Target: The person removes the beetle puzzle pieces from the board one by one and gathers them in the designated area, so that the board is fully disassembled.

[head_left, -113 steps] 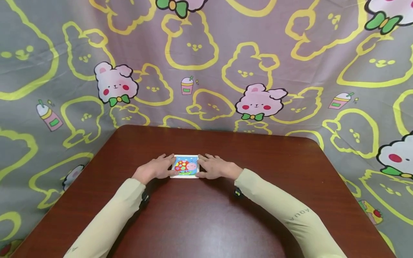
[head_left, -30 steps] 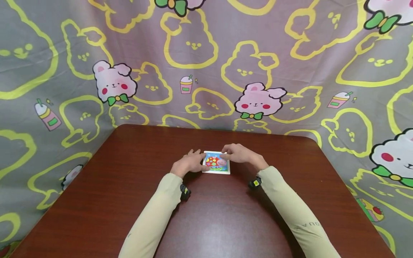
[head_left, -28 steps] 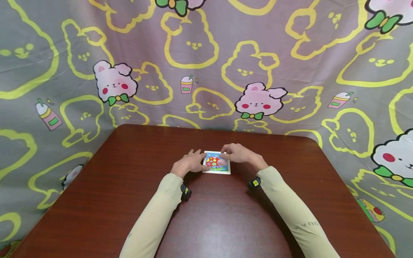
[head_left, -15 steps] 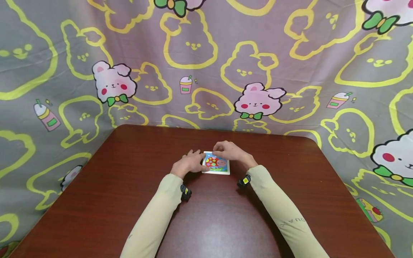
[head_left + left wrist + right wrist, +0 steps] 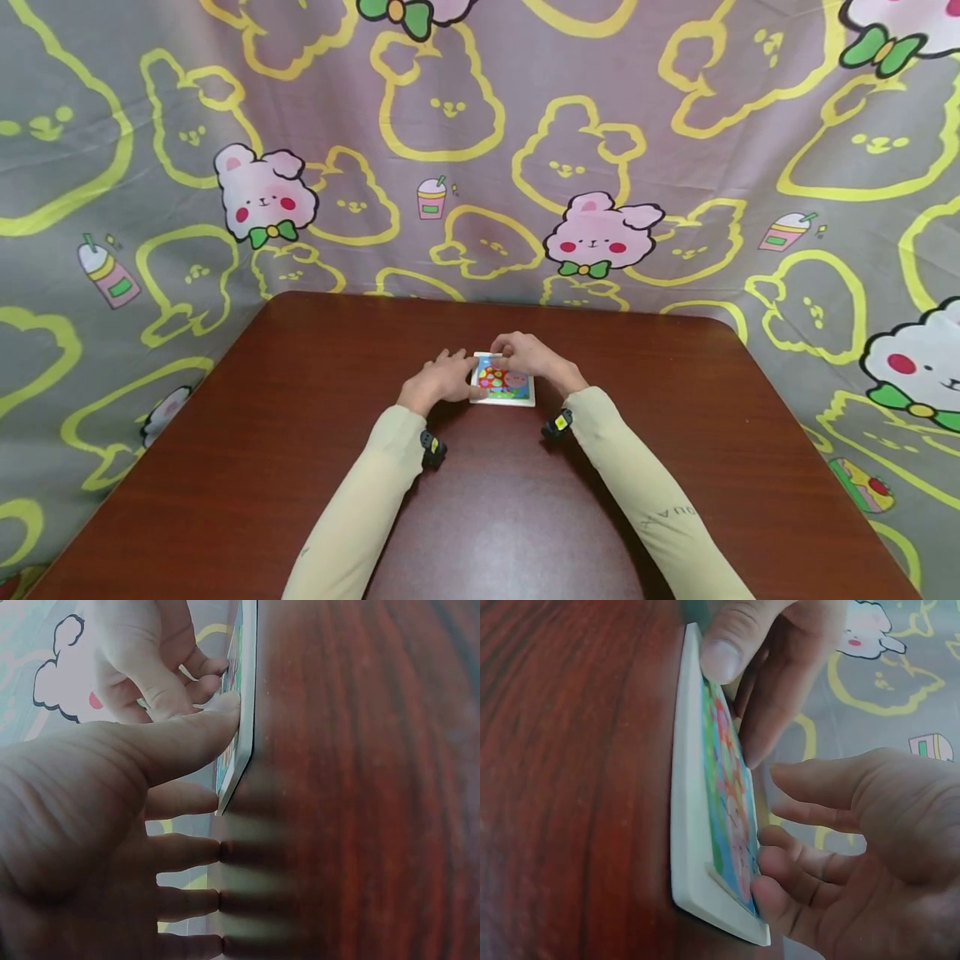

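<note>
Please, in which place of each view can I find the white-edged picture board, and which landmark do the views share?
Head: the board lies slightly right of and below the centre.
Left wrist: the board is at the top, near the middle, seen almost edge-on.
Right wrist: the board runs down the middle, slanting.
Shared landmark: the left hand, its thumb touching the board.

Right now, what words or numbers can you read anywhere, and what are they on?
"QUA", probably: dark letters on the right sleeve. Folds bend them, so I can't be sure of the whole word.
Left sleeve: a small dark mark, too tiny to read.
Yellow stickers on the black wrist cameras: too small to read.
Green labels on the curtain's drink cups: nothing readable.
White-framed picture: no words that I can see.
</note>
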A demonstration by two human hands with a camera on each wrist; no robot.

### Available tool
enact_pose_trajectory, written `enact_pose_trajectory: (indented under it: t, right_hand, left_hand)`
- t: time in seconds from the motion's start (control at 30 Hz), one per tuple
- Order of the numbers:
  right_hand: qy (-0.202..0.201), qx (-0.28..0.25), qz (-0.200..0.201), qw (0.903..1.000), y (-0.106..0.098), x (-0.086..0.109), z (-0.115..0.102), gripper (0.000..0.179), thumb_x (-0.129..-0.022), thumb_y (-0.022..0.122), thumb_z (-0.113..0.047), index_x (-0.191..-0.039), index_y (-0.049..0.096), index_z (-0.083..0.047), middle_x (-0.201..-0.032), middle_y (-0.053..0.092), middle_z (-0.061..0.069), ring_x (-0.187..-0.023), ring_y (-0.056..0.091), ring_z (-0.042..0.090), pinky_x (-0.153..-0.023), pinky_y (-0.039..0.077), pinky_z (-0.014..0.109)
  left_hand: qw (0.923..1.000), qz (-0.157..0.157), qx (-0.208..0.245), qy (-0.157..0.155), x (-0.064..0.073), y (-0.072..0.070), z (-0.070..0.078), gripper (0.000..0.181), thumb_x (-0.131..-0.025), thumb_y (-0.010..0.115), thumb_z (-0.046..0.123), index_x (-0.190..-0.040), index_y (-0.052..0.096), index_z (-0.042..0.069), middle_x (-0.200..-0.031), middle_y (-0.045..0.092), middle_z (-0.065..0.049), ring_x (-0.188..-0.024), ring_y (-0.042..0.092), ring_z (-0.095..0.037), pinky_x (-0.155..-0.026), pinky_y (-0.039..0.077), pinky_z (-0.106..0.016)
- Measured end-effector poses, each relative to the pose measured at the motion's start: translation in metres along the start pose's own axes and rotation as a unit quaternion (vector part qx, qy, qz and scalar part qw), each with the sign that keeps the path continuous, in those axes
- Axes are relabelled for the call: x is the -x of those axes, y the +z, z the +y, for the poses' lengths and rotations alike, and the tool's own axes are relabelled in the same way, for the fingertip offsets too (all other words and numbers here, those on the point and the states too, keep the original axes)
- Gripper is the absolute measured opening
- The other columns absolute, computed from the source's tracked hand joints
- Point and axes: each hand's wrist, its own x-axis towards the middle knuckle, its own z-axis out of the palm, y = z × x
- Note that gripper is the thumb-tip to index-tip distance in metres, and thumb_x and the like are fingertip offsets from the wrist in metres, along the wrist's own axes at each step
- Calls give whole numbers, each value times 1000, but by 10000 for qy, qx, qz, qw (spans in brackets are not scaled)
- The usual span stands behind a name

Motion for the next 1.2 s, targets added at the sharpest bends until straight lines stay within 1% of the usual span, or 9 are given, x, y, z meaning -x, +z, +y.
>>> enact_pose_trajectory:
  t: [0.23, 0.5, 0.6, 0.73, 0.83, 0.93, 1.07, 1.13, 1.2]
  right_hand:
    - [94, 198, -148, 9997, 4, -2, -3, 28, -94, 66, -22, -121, 69, -14, -106, 67, 9, -90, 58, 20, -81, 51, 35]
    - [282, 318, -150, 9990, 7, -3, -7, 32, -91, 69, -18, -123, 69, -13, -112, 71, 10, -96, 63, 20, -84, 53, 35]
    - [250, 383, -167, 9988, 9, -4, -9, 33, -91, 70, -19, -124, 69, -11, -113, 71, 9, -97, 63, 19, -84, 53, 33]
    - [204, 434, -185, 9987, 10, -4, -11, 35, -92, 70, -20, -124, 67, -8, -107, 70, 10, -89, 61, 19, -78, 52, 31]
    - [194, 439, -193, 9987, 11, -3, -12, 34, -92, 69, -19, -123, 65, -8, -102, 67, 10, -87, 60, 20, -77, 52, 33]
    - [65, 561, -172, 9983, 11, -4, -11, 30, -92, 68, -18, -121, 63, -9, -103, 63, 12, -91, 57, 21, -81, 51, 36]
    - [-190, 665, -146, 9975, 12, -4, -9, 19, -93, 67, -17, -110, 65, -10, -106, 58, 13, -97, 53, 23, -85, 49, 38]
    - [-210, 647, -143, 9976, 12, -4, -8, 18, -93, 67, -17, -109, 65, -10, -108, 57, 14, -99, 52, 24, -85, 49, 38]
    - [-147, 640, -156, 9977, 12, -3, -8, 21, -93, 67, -18, -112, 65, -10, -109, 57, 14, -102, 51, 24, -86, 49, 38]
  left_hand:
    - [10000, 3, -11, 3, -1, 0, -1, 75, -92, 63, 49, -155, 33, 20, -163, 22, -14, -151, 13, -43, -119, 19, -62]
    - [10000, -3, -60, 8, -1, -1, 0, 75, -93, 63, 49, -155, 33, 19, -163, 22, -15, -151, 13, -43, -118, 19, -62]
    - [9999, -7, -143, -32, 0, 0, 1, 74, -93, 61, 49, -155, 32, 20, -164, 21, -14, -151, 13, -42, -119, 19, -61]
    - [9999, -11, -157, -36, 1, 0, 3, 74, -94, 61, 48, -155, 32, 20, -164, 20, -14, -151, 13, -42, -119, 19, -60]
    - [9999, -30, -147, -33, 2, -1, 4, 74, -93, 62, 48, -155, 32, 20, -164, 20, -14, -151, 13, -42, -119, 19, -60]
    - [9998, -20, -178, -50, 2, -1, 4, 74, -93, 62, 48, -155, 33, 20, -164, 21, -14, -151, 14, -42, -119, 21, -60]
    - [9997, 34, -214, -71, 2, 0, 3, 73, -93, 62, 48, -155, 33, 20, -163, 22, -14, -151, 15, -42, -118, 22, -60]
    - [9998, 42, -202, -76, 1, 0, 3, 73, -93, 63, 47, -155, 33, 20, -163, 22, -14, -151, 15, -42, -118, 22, -60]
    - [9998, 45, -198, -71, 2, 0, 3, 73, -93, 63, 47, -155, 33, 20, -163, 22, -14, -151, 15, -42, -118, 21, -61]
